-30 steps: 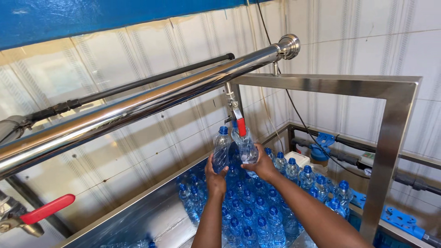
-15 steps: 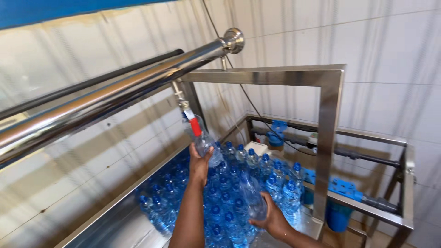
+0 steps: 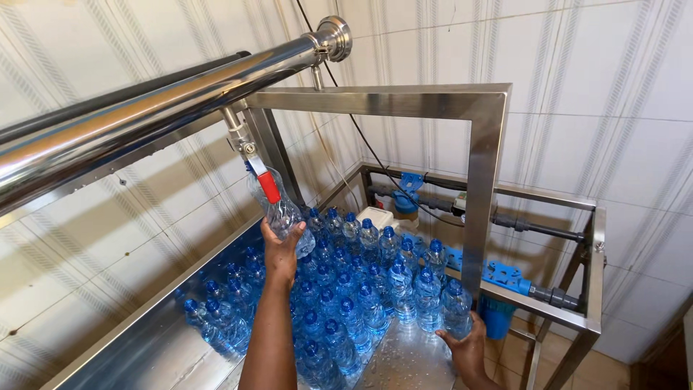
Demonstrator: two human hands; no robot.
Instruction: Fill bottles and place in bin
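— Where is the left hand (image 3: 280, 254)?

— Raised on a straight forearm, fingers wrapped round the base of a clear plastic bottle (image 3: 283, 209), holding it tilted under the red-handled tap (image 3: 261, 175) on the steel pipe (image 3: 155, 94).

— And the right hand (image 3: 464, 348)?

— Low at the tabletop's (image 3: 404, 361) near edge, palm curled round a capped blue-topped bottle (image 3: 456, 309) standing at the end of the crowded rows of filled bottles (image 3: 339, 303).

The bottles (image 3: 375, 296) are clear with blue caps. The tap handle (image 3: 269, 186) is red. The pipe (image 3: 144, 108) and frame (image 3: 482, 180) are shiny silver steel. The wall tiles (image 3: 592, 94) are white with grey stripes. The filter housings (image 3: 498, 278) are blue.
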